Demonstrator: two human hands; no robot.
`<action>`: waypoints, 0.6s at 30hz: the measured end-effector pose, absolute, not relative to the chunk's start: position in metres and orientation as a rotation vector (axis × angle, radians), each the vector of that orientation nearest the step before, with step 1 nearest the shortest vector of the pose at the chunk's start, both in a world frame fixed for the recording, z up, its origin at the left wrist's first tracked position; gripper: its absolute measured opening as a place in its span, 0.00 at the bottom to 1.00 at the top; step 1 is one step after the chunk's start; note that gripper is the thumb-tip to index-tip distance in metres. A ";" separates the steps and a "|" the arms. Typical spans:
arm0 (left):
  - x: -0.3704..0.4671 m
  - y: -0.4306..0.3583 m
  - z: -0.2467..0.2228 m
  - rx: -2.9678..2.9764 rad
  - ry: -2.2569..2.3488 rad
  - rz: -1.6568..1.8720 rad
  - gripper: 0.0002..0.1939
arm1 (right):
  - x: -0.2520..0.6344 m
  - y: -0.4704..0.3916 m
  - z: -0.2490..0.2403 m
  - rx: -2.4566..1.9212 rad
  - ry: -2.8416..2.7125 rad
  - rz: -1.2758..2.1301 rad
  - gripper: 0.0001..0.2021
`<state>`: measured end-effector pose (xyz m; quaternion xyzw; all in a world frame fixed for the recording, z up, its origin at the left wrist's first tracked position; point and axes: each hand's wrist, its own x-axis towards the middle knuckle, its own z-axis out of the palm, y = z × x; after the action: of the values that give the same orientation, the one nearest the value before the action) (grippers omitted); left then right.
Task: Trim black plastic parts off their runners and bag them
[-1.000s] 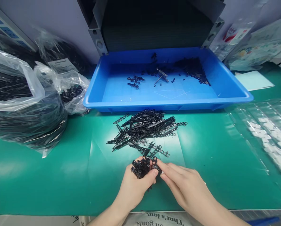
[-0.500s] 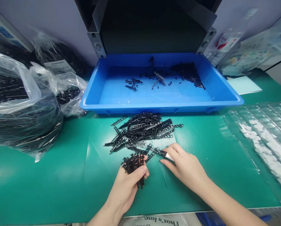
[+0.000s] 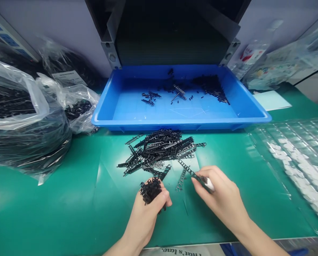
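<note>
This looks like a small-parts assembly workshop: a green-topped workbench (image 3: pixel 76 213) carries a blue tray (image 3: pixel 180 122) of black plastic pieces, bulging clear bags (image 3: pixel 36 142) of more, and a compartmented clear tray (image 3: pixel 297 167).

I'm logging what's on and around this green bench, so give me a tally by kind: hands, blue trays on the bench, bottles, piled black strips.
Hands (left hand, right hand): 2
Blue tray: 1
Bottle: 1
Black strips: too tangled to count
Total, without strips: 4
</note>
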<state>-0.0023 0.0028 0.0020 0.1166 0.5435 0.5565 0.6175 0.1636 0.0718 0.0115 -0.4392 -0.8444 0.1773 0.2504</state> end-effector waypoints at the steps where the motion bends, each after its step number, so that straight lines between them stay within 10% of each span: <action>1: -0.002 0.002 0.000 0.256 1.254 1.283 0.12 | 0.161 0.069 0.013 -1.176 -2.262 0.560 0.02; 18: -0.010 0.005 -0.005 -0.055 1.069 1.502 0.10 | 0.148 0.070 0.027 -1.069 -2.210 1.211 0.03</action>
<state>-0.0101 0.0055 -0.0049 -0.0237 0.4620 0.6491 0.6038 0.1479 0.0697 0.0265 -0.3826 -0.7909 0.4333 0.2007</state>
